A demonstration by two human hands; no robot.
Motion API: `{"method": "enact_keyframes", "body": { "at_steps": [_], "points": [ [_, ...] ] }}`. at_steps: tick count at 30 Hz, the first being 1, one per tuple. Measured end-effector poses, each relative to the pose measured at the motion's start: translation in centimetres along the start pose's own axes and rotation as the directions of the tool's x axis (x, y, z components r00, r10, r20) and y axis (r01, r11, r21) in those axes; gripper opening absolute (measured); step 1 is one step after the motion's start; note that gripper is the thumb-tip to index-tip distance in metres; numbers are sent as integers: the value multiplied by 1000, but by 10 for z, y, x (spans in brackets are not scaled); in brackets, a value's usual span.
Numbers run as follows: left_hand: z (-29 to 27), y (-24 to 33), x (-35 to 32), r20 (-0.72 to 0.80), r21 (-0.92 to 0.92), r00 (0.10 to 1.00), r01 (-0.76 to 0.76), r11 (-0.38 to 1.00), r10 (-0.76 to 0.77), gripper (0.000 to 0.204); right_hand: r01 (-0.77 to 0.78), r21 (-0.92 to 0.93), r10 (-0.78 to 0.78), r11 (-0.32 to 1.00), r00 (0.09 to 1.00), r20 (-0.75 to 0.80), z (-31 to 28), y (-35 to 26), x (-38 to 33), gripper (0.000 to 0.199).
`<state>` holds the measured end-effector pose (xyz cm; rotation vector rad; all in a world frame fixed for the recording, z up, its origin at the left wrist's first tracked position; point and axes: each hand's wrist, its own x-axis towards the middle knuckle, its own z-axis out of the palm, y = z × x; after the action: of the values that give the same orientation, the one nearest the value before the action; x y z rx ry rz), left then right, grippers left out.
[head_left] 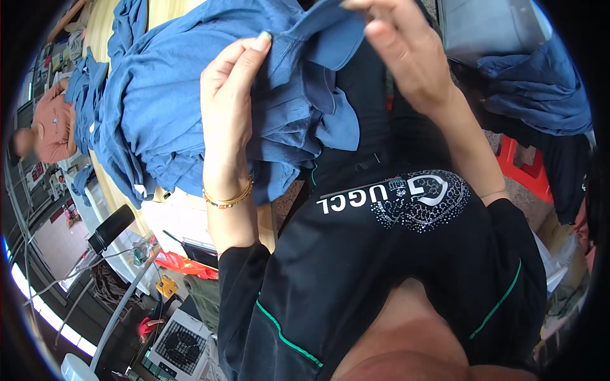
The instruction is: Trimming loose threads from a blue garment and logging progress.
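Two bare hands: the left hand (229, 95) and right hand (410, 60) are at the blue garment (279, 57), apart, with a lifted collar-like band (327, 38) between them.
Left fingers: narrow, thumb and forefinger pinching the cloth near the band's left end.
Right fingers: reaching the band's far end at the top rim, thumb standing off from the cloth; whether they truly grip, I cannot tell.
Blue garment: over the near edge of the pale wooden table (161, 11), its lower folds hanging beside the dark lap (416, 136), merging with a larger blue cloth heap (165, 95).
Progress: seemingly partway; the band is raised and spread, while the cloth below lies crumpled. Which pieces are finished or left cannot be judged from here.
Edges: the heap covers much of the tabletop, bare wood showing mainly beyond it. The band's upper end runs close to the view's rim.
Free room: best over the lap, between the hanging cloth and the right forearm. Further right, more blue cloth (540, 82) and a red stool (524, 170) hem that side; near the left elbow, a black cylinder (111, 228) stands well apart.
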<state>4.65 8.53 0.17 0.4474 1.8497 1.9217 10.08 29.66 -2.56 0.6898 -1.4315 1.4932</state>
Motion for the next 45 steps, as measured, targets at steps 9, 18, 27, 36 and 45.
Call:
{"method": "enact_keyframes", "body": {
  "at_steps": [9,18,27,36,45],
  "points": [
    [-9,-15,2,13,-143,1000,-1,990,3,21,-90,-683,388,725,873,296,7,-5,-26,38],
    [-13,-20,0,78,-184,997,-8,983,23,22,-144,-550,367,823,874,320,10,-7,-25,42],
    [-11,-17,-2,70,-170,997,-10,985,22,21,-308,-516,485,800,838,252,9,-6,-10,31],
    [-8,-12,-5,80,-151,997,-9,988,21,22,-224,-563,448,796,842,299,12,-24,3,28],
    [-10,-9,-7,88,-134,996,-7,991,19,23,313,-235,-233,920,920,315,5,22,-13,27]
  ]
}}
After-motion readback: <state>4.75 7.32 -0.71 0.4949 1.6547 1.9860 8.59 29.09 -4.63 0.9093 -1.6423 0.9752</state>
